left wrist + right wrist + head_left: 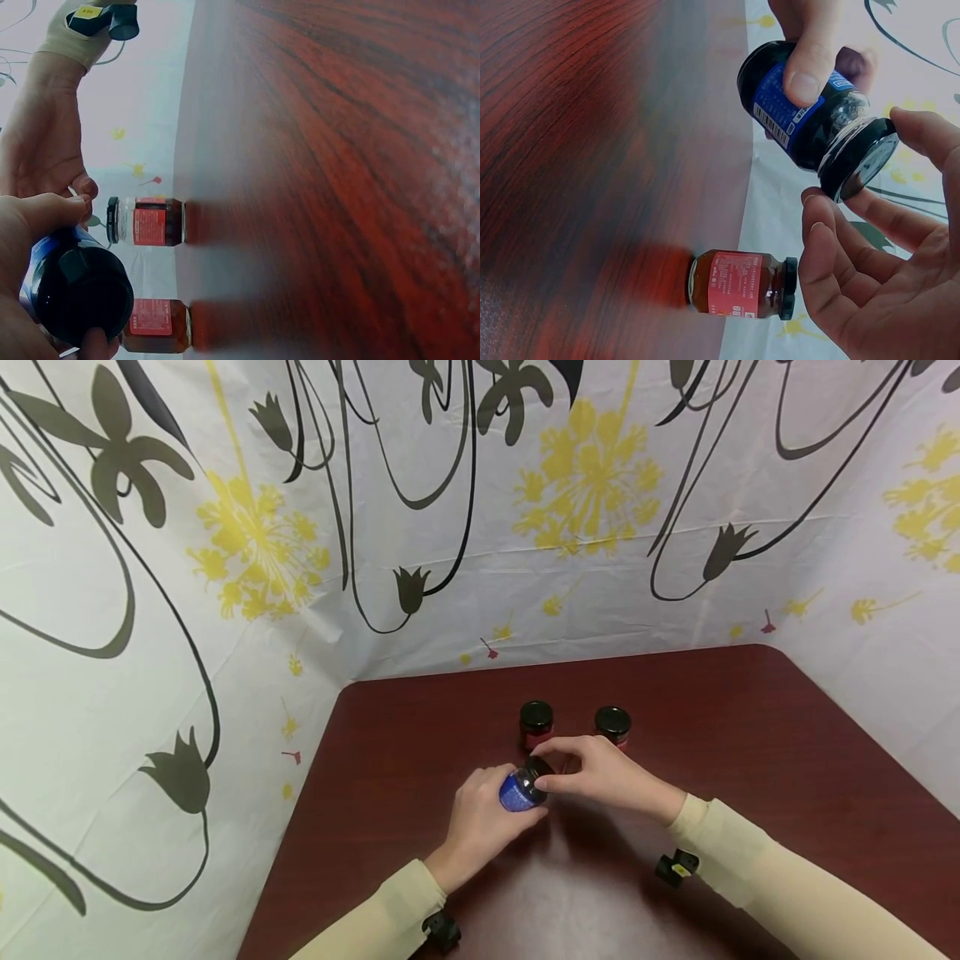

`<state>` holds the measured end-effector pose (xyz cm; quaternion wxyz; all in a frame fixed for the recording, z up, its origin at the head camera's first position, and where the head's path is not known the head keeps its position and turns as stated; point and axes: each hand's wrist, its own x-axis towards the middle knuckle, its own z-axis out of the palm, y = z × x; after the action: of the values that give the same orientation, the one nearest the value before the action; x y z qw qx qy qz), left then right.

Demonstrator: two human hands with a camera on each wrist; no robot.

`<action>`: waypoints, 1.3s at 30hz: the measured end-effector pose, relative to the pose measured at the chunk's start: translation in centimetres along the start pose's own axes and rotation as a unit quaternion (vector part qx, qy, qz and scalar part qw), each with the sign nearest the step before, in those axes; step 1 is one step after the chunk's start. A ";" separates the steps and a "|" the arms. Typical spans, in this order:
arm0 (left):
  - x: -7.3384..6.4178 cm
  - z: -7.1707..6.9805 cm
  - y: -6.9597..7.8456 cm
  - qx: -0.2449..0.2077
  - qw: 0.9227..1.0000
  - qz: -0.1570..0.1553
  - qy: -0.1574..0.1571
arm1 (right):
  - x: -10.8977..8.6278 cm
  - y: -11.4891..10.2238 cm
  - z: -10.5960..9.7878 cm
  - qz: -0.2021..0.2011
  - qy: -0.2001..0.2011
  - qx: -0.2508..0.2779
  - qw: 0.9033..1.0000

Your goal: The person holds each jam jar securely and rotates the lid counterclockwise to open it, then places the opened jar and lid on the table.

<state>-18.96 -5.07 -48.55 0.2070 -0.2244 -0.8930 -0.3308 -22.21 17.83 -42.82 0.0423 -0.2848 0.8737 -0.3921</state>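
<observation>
A glass jar with a blue label [516,792] is tilted above the table, gripped in my left hand [480,817]. In the right wrist view, the left thumb lies across the jar's label [776,101]. My right hand [611,774] pinches the rim of the black lid [861,159], thumb on one side and fingertips on the other. The lid sits on the jar's mouth. From the left wrist, the jar's dark base [84,296] faces the camera.
Two jars with red labels and black lids stand upright just beyond my hands, one on the left [536,718] and one on the right [613,722]. The dark red wooden table [420,735] meets a flower-patterned sheet [465,535] at its back and sides.
</observation>
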 end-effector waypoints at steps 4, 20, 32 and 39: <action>0.0 0.0 -0.1 0.001 1.000 0.000 -0.002 | 0.0 0.1 0.0 -0.001 -0.002 0.001 1.000; -0.1 0.0 -0.2 -0.009 1.000 -0.007 0.000 | 0.1 0.2 0.1 -0.015 -0.013 0.024 1.000; -0.2 0.2 -0.2 -0.004 1.000 -0.015 0.007 | 0.0 0.1 0.1 -0.022 -0.021 0.033 0.999; -0.2 0.4 -0.2 -0.001 1.000 -0.014 0.015 | -0.1 0.3 0.1 -0.024 -0.020 0.037 0.999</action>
<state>-19.03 -4.95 -49.03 0.2158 -0.2072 -0.8922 -0.3383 -22.24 17.95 -43.12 0.0611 -0.3114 0.8507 -0.4189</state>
